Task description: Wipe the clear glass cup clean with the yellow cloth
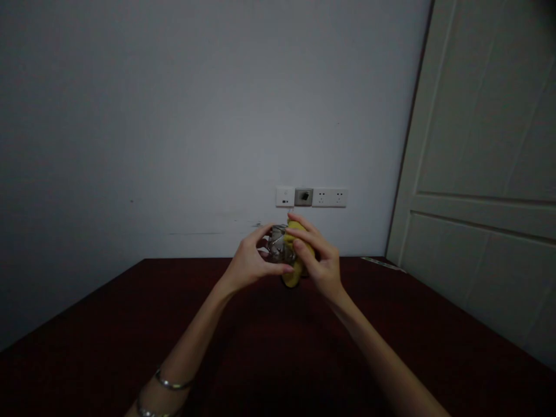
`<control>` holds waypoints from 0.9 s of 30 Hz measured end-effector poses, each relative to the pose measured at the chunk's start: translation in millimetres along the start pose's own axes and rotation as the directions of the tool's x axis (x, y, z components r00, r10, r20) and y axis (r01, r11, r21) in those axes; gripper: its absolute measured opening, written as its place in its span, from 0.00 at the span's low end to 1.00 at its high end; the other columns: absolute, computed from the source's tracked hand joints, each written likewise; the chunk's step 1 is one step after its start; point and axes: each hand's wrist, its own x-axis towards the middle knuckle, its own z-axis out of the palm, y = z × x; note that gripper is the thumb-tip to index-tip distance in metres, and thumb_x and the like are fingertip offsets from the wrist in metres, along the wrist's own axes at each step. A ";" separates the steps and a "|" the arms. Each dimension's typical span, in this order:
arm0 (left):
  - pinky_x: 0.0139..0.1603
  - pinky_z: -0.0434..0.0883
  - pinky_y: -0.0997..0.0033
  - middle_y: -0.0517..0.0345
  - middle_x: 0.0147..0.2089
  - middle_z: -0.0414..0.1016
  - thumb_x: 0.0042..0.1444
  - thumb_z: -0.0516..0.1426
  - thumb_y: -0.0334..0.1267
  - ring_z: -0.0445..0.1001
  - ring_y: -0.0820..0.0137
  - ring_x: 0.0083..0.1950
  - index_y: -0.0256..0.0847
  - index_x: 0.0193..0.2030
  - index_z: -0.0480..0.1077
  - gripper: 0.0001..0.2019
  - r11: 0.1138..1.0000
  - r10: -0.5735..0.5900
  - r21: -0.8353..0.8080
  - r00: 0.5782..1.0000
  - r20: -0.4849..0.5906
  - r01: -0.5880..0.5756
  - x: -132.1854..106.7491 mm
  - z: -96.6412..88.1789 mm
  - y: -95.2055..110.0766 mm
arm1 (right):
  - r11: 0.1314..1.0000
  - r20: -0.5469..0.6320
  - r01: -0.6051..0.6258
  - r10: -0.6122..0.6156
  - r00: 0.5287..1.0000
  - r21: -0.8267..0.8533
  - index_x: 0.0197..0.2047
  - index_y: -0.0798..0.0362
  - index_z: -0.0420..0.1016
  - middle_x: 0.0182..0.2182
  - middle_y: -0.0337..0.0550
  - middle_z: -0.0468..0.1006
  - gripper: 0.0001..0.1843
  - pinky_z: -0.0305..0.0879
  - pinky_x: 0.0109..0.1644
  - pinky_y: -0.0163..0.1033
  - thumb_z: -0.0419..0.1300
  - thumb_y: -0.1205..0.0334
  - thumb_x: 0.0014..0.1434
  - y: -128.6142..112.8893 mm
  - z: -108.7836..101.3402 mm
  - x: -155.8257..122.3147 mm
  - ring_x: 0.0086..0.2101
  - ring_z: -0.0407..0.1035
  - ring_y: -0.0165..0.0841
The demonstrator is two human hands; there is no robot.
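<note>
My left hand [252, 259] is closed around a clear glass [278, 244] with a patterned surface, tilted on its side above the table. Its mouth seems to face right, toward my right hand [320, 259]. A yellow cloth [292, 277] is bunched in the fingers of my right hand, pressed against the right end of the glass. Part of the cloth hangs below the glass. Whether the cloth reaches inside the glass is hidden by my fingers.
Beneath my hands spreads a dark red table [269, 347]. Behind it stands a pale wall [195, 116] with a row of sockets [329, 197]. A panelled door [486, 145] borders the right side. A thin flat strip [382, 264] lies at the table's back right edge.
</note>
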 end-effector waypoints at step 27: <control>0.53 0.68 0.55 0.48 0.52 0.70 0.39 0.67 0.43 0.70 0.58 0.52 0.40 0.57 0.63 0.36 0.816 0.290 0.497 0.953 0.091 -0.296 0.1 -7.0 0.7 | 0.979 0.214 0.139 -0.104 0.971 -0.152 0.48 0.40 0.77 0.55 0.40 0.73 0.15 0.59 0.63 0.55 0.57 0.65 0.60 -5.5 -7.2 2.3 0.58 0.64 0.39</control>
